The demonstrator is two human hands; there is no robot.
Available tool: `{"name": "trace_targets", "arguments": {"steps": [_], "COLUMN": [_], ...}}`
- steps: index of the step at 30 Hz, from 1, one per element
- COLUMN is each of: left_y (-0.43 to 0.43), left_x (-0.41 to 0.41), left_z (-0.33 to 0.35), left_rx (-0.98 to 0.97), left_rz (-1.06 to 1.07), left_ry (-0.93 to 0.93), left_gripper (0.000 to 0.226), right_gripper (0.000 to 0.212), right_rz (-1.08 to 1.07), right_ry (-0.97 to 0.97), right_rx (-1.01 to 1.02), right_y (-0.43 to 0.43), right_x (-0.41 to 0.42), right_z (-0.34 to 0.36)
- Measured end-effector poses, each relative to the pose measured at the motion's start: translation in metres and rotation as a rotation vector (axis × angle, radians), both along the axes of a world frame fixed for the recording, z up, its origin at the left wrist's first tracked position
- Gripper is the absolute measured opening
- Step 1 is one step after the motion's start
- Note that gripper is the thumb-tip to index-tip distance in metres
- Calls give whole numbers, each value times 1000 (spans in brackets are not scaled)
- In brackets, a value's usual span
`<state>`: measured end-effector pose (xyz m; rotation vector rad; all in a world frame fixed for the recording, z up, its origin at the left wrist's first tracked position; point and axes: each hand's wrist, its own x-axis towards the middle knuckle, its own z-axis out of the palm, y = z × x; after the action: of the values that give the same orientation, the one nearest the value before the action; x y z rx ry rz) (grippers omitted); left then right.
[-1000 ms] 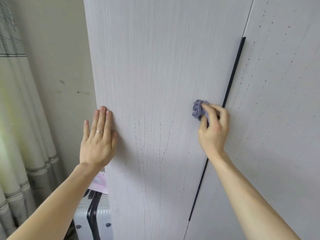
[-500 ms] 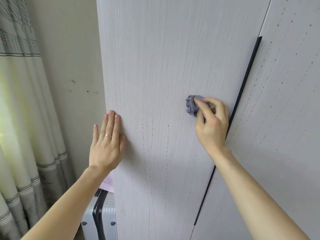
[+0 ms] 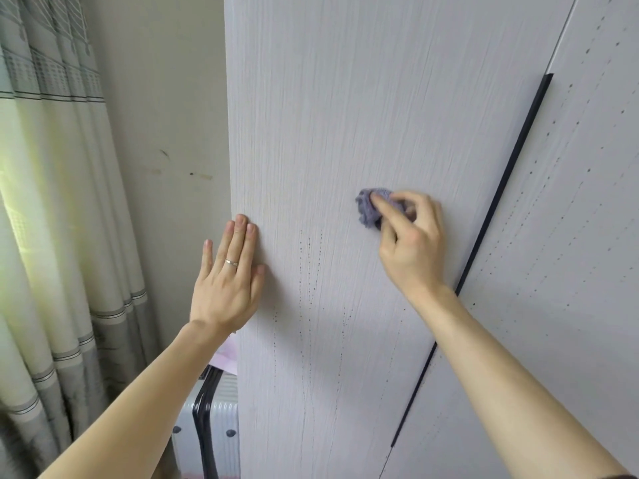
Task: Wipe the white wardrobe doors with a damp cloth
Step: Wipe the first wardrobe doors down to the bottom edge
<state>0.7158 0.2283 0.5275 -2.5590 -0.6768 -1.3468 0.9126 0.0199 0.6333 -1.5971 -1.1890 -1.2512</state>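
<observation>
Two hands are up against the left door [image 3: 345, 133] of a white wardrobe. The left hand [image 3: 226, 281] lies flat and spread on that door near its left edge, palm to the panel, fingers straight and close together, thumb out to the right; a ring [image 3: 231, 262] sits on one finger. The right hand [image 3: 409, 243] is bunched around a small crumpled purple cloth [image 3: 370, 207], pinching it between thumb and curled fingers and pressing it to the door at about mid-width. Most of the cloth is under the fingers; only its left part shows.

Thin vertical lines of dark specks run down the door below and between the hands. To the right of the right hand a long black handle strip [image 3: 508, 188] runs along the gap between the doors, and the right door [image 3: 570, 271] carries more lines of specks.

Left of the wardrobe stands a bare wall [image 3: 166, 115] with a few marks, then a pale curtain [image 3: 52, 202] with grey bands. Low down beside the door, a ribbed silver suitcase [image 3: 214, 426] with a black band shows past the left forearm.
</observation>
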Motion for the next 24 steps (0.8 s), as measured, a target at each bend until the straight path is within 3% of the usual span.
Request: {"name": "trace_targets", "arguments": {"steps": [3, 7, 10, 15, 18, 24], "left_y": [3, 9, 14, 13, 11, 21], "left_x": [-3, -12, -20, -18, -15, -22], "left_z": [-4, -13, -20, -24, -26, -26], "left_rx": [16, 60, 86, 74, 72, 136], "left_rz": [1, 4, 14, 12, 8, -18], "left_ry": [18, 66, 107, 88, 68, 75], "left_gripper": [68, 67, 68, 67, 68, 66], "right_gripper": [34, 51, 54, 36, 35, 55], "right_rz": [5, 48, 47, 27, 6, 14], "right_ry": [-44, -184, -173, -53, -81, -220], "right_rx": [36, -236, -369, -61, 14, -361], "right_y": [10, 9, 9, 31, 41, 29], "right_x": [-2, -13, -21, -27, -27, -39], "right_z": [-10, -104, -113, -11, -6, -129]}}
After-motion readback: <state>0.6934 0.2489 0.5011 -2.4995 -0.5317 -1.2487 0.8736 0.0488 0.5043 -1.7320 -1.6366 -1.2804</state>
